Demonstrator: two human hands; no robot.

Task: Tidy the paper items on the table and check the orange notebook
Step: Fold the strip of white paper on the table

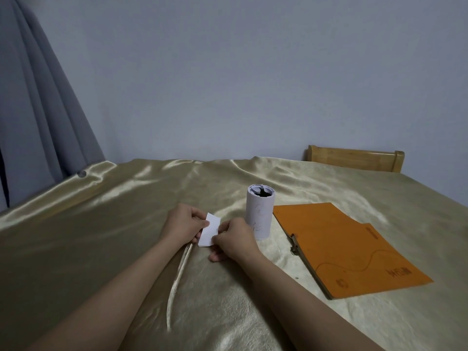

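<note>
Head view: left hand and right hand closed together on a small white paper slip, pinched at opposite edges just above the gold satin tablecloth. Just beyond the right hand, an upright white paper-wrapped tube. Right of the tube, nearly touching it, the orange notebook, lying flat and shut. Behind the table, a wooden chair back.

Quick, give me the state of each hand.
Left hand: fingers pinching the slip of paper.
Right hand: fingers pinching the same slip.
</note>
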